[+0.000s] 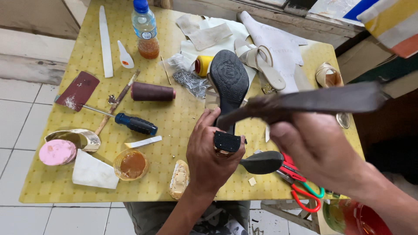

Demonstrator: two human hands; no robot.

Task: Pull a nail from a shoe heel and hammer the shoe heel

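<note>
My bench [183, 122] wears a yellow cloth with a small checked grid. The shoe [229, 82] I grip has a black sole, its heel tip ribbed black. The screwdriver [136, 124] handle is dark blue with black, the thread spool [152, 92] maroon, another spool [203, 65] yellow. The bottle [145, 30] has a blue cap over amber liquid. The scissors [300, 187] show red and green handles. The round block [57, 152] is pink, the sandal [265, 65] beige.
</note>
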